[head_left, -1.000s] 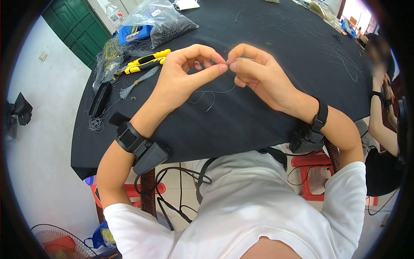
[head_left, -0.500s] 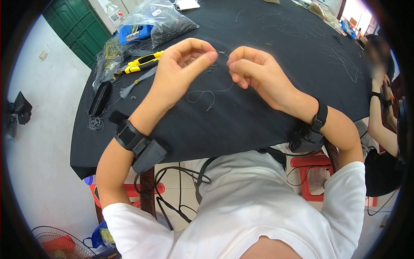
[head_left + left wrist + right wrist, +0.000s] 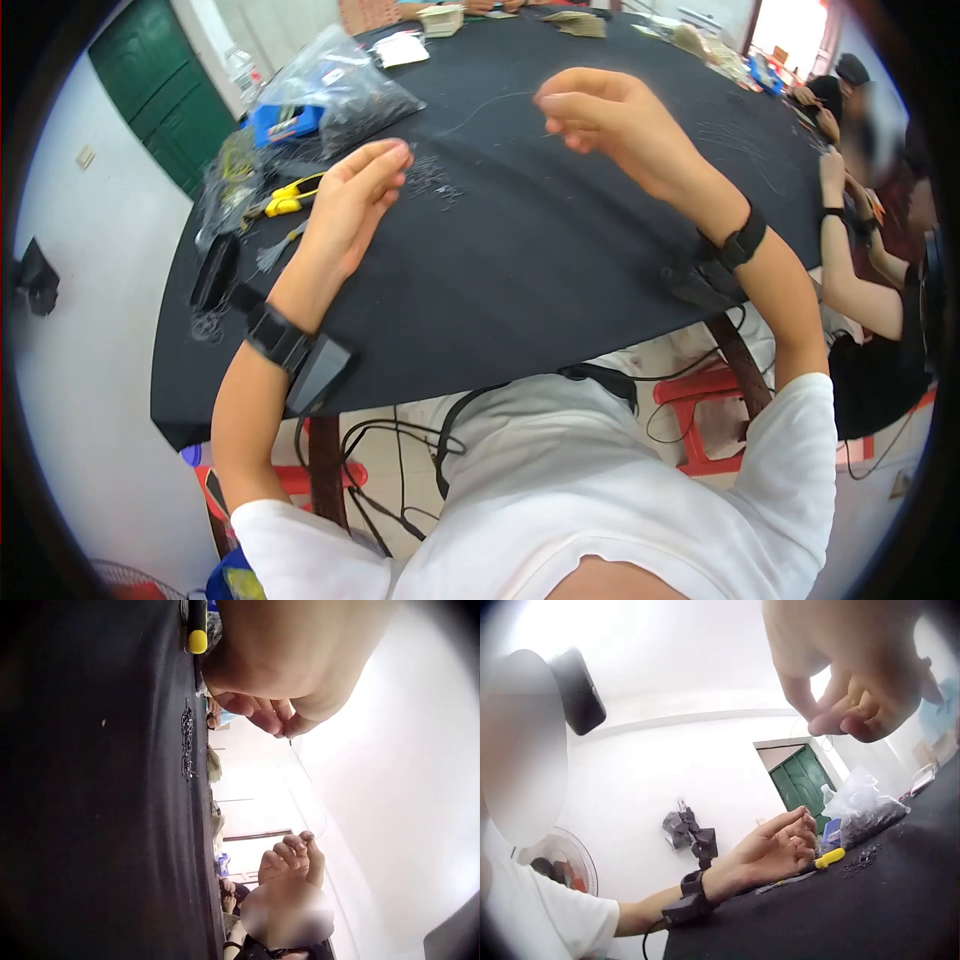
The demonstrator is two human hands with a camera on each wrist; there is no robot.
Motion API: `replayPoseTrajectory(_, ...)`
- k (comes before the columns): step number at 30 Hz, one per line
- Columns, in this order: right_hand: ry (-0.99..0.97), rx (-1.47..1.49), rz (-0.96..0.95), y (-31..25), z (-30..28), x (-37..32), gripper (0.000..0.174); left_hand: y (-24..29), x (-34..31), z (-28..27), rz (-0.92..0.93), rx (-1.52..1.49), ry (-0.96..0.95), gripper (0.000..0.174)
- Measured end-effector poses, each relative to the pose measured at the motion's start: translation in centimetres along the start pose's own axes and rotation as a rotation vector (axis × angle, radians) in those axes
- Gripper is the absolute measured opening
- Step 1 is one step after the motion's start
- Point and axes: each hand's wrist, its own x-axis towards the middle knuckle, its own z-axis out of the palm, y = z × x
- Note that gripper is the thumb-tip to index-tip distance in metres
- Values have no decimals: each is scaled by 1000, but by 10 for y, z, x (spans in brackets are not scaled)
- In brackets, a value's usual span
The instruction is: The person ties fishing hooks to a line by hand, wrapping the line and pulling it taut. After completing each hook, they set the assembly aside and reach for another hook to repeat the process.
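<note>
My left hand (image 3: 350, 205), at left over the black table, pinches a small dark piece (image 3: 291, 742) at one end of a thin line (image 3: 310, 778) between thumb and fingertips. My right hand (image 3: 622, 125), farther to the right and raised above the table, pinches the same line near its thumb and forefinger. Between the hands the line hangs in a loose curve. Just right of the left hand, a scattered pile of small dark pieces (image 3: 435, 182) lies on the cloth.
Yellow-and-black pliers (image 3: 290, 196) and a grey line bundle (image 3: 275, 252) lie left of the left forearm, beside a black case (image 3: 214, 272). A clear bag of dark pieces (image 3: 360, 115) and a blue box (image 3: 285, 124) stand behind. Another person (image 3: 855, 240) sits at the right.
My hands, together a second ago, have spread wide apart, the left moving left and nearer me, the right up and right. The looped line on the cloth has lifted. The head view has shifted.
</note>
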Motion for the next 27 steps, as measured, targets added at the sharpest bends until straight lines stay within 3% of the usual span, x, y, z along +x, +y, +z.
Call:
replayPoseTrajectory(6,-79,-180,93,-3,-13,-17,16,-3,-10,17,-69,152,-210,13)
replayPoseTrajectory(8,-219,-188,119,1,-20,-20,17,-1,-13,19,-87,173,-247,12)
replayPoseTrajectory(12,-217,-132,65,-8,-30,-27,15,0,-13,22,-97,202,-262,13)
replayPoseTrajectory(20,76,-292,75,-16,-97,-17,13,-1,-12,22,-160,264,-378,14)
replayPoseTrajectory(26,399,-290,127,16,-210,-3,20,-2,-11,20,-168,268,-356,14)
replayPoseTrajectory(27,426,-224,51,33,-247,2,21,-3,-10,19,-181,273,-360,14)
